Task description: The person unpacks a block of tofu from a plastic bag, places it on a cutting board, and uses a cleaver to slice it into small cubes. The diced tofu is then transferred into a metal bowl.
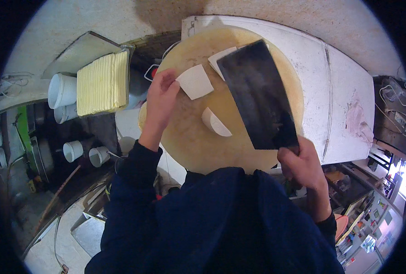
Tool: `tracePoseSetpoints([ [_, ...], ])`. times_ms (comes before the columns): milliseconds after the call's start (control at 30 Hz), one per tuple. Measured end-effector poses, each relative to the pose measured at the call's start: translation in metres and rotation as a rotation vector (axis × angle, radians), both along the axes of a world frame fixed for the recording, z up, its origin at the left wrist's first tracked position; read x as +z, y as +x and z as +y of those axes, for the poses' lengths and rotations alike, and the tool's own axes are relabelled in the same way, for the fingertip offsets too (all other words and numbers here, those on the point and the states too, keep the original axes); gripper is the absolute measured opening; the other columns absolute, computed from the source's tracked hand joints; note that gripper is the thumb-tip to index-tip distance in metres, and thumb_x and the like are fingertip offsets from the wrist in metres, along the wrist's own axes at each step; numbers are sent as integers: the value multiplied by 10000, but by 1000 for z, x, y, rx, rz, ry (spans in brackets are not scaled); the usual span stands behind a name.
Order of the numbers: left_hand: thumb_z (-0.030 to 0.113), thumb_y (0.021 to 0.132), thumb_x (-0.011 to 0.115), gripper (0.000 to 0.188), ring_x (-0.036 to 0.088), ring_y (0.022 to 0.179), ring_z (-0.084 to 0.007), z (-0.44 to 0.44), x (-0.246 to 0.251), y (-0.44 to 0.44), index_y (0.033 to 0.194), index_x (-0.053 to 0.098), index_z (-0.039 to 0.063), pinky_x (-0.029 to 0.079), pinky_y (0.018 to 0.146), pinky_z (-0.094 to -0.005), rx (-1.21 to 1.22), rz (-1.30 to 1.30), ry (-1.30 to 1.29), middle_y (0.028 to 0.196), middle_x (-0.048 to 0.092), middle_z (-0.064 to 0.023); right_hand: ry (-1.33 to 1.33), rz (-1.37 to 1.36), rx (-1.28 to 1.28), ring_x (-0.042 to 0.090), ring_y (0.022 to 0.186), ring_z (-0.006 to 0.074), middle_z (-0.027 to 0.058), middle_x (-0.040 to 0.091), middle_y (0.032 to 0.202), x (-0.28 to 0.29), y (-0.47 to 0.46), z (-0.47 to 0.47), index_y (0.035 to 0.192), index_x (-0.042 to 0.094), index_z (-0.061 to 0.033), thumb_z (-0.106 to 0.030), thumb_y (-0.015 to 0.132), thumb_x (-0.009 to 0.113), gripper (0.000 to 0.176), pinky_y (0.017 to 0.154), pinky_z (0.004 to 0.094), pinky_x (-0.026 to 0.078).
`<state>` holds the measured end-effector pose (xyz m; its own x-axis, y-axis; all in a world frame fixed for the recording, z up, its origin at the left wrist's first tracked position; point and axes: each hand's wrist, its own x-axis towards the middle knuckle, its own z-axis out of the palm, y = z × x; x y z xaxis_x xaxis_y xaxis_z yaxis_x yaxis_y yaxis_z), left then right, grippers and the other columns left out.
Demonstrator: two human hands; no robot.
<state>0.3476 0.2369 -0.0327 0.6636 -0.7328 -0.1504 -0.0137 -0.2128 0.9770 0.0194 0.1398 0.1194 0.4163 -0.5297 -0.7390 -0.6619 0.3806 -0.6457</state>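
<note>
My left hand (pixel 163 94) pinches the left corner of a thin white square piece (pixel 195 82) with a finely textured face. My right hand (pixel 302 162) grips the handle of a broad, dark-bladed cleaver (pixel 259 99). Its blade spans the right part of a round chopping board (pixel 185 144) and partly covers more white flat pieces (pixel 220 61) at the far side. Between my hands, nearer to me, lies a white half-round piece (pixel 216 122) with a curved back. What the white pieces are made of, I cannot tell.
A white chest-like surface (pixel 348 85) extends right of the board, with a pinkish cloth (pixel 358 118) on it. On the left stands a ridged pale-yellow block (pixel 102 84) beside white buckets (pixel 62 90). More buckets (pixel 73 151) sit lower left. A wall (pixel 274 13) rises behind.
</note>
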Motion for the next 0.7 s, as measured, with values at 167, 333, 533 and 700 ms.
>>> tracePoseSetpoints([
  [167,19,853,684,273,635,1021,-320,34,39,-28,1121,640,-7,523,903,-385,-132,-1074,-61,1122,653,-145,-483,-21,354,657,744,456,252,626,736,1,-14,38,960,569,-4,-112,887,649,153,653,475,517],
  [333,0,752,753,222,650,949,-324,51,58,-73,961,679,1,540,794,-415,-528,-1002,-243,1051,657,-151,-459,-73,380,658,734,450,238,636,739,-1,-12,61,1037,562,-11,-99,909,631,170,673,504,524],
  [533,4,756,752,227,656,945,-328,45,52,-80,966,666,-6,548,779,-413,-540,-966,-240,1062,649,-150,-473,-68,415,646,751,466,256,638,796,-1,-11,66,1046,555,8,-88,908,620,180,681,534,511],
  [700,4,758,753,257,651,958,-350,47,50,-80,994,655,-20,555,809,-425,-558,-916,-206,1082,637,-170,-448,-6,452,652,786,479,286,638,796,-3,-8,66,1053,550,11,-85,927,605,167,690,500,516],
])
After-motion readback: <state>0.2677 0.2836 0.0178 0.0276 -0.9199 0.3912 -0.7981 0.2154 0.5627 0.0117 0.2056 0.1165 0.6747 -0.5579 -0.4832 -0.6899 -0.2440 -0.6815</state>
